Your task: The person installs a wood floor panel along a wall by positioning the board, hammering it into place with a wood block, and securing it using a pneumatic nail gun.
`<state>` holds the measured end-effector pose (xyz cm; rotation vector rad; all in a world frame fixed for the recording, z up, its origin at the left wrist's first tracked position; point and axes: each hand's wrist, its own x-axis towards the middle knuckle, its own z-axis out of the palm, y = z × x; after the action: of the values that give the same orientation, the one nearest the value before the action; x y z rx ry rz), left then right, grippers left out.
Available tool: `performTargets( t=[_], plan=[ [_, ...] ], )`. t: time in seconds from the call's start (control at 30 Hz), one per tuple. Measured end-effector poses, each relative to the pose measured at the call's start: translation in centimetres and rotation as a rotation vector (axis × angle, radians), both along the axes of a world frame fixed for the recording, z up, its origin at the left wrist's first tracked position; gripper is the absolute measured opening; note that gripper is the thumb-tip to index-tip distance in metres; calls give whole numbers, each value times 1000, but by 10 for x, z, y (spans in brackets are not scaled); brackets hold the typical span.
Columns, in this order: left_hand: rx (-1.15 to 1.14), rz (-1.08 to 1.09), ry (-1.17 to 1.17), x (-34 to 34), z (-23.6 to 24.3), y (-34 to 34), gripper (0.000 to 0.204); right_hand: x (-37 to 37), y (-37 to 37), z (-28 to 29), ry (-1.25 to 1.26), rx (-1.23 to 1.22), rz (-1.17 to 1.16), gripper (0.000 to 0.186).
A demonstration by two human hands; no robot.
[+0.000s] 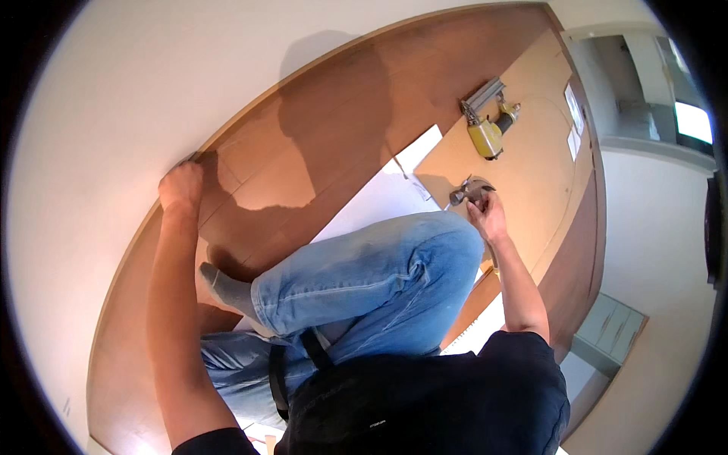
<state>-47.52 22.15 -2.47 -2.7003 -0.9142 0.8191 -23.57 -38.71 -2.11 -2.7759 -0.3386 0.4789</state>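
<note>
My left hand (182, 184) is closed in a fist low against the wall, at the narrow wooden trim (254, 108) where floor and wall meet. What its fingers hold, if anything, is hidden. To the right of my raised knee, my right hand (491, 218) grips a claw hammer (458, 195) close to its metal head. The hammer's handle runs back beneath my wrist. Beyond it, a yellow and black nail gun (485, 139) with a grey magazine lies on a tan sheet (535, 144) covering the floor.
A white sheet (371, 199) lies beside my bent leg, with a thin dark stick-like thing (400, 167) at its edge. Two white papers (574, 110) rest on the tan sheet's far right. Brown wood flooring (341, 98) borders the wall. A pale drawer unit (610, 327) stands at right.
</note>
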Motion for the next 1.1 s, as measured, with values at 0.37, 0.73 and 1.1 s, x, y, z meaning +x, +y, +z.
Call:
performTargets(
  t=[0.37, 0.73, 1.1],
  plan=[
    [-149, 78, -66, 3, 21, 1, 26, 265, -29, -59, 471, 686, -796, 60],
    [-206, 21, -144, -14, 21, -4, 24, 192, 69, -4, 550, 1144, -618, 28],
    [-238, -28, -261, -8, 6, 2, 20, -189, 380, 29, 126, 1083, 426, 37]
  ],
)
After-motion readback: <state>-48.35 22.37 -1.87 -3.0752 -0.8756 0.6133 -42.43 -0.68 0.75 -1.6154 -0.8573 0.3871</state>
